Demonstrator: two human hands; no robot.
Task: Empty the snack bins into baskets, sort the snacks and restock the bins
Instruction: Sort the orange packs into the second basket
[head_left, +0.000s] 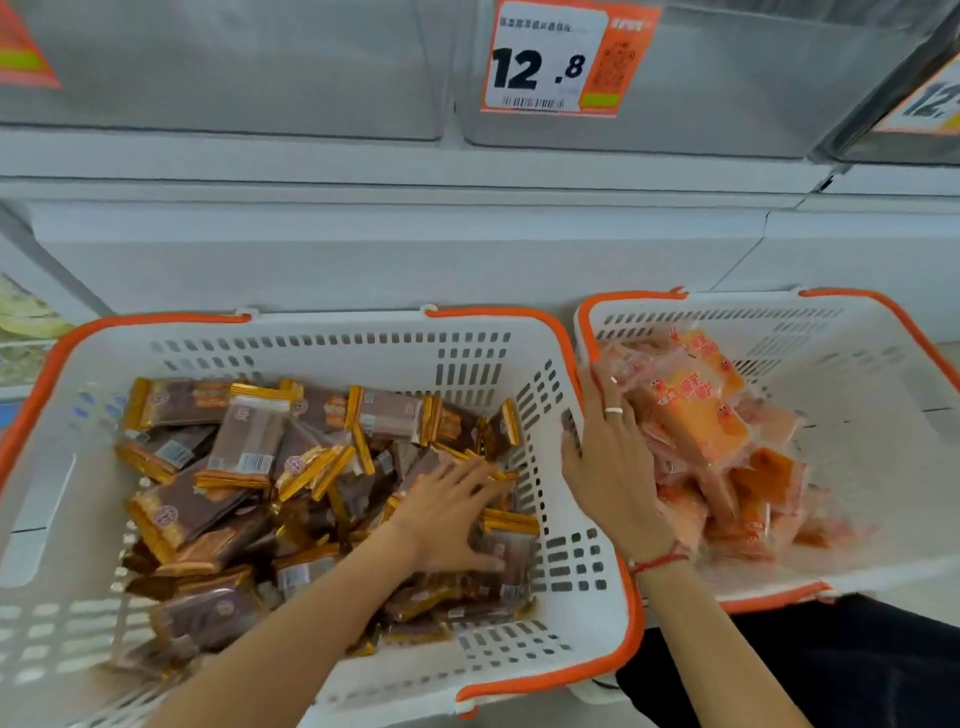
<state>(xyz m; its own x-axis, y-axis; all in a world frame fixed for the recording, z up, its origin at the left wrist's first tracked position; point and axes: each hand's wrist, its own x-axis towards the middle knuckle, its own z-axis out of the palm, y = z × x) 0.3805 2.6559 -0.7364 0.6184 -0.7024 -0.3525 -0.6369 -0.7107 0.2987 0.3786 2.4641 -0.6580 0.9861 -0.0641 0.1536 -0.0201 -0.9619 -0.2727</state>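
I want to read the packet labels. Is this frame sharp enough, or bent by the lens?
Head view: wide-angle bend curves the left basket rim; orange packets by the right hand smear with blur; only the price tag digits read clearly.

The orange-edged price tag (550, 57) on the clear bin (675, 78) reads "12.8" (smaller print illegible).

Brown snacks (249, 447) left basket (311, 332), orange snacks (696, 415) right basket (857, 332)
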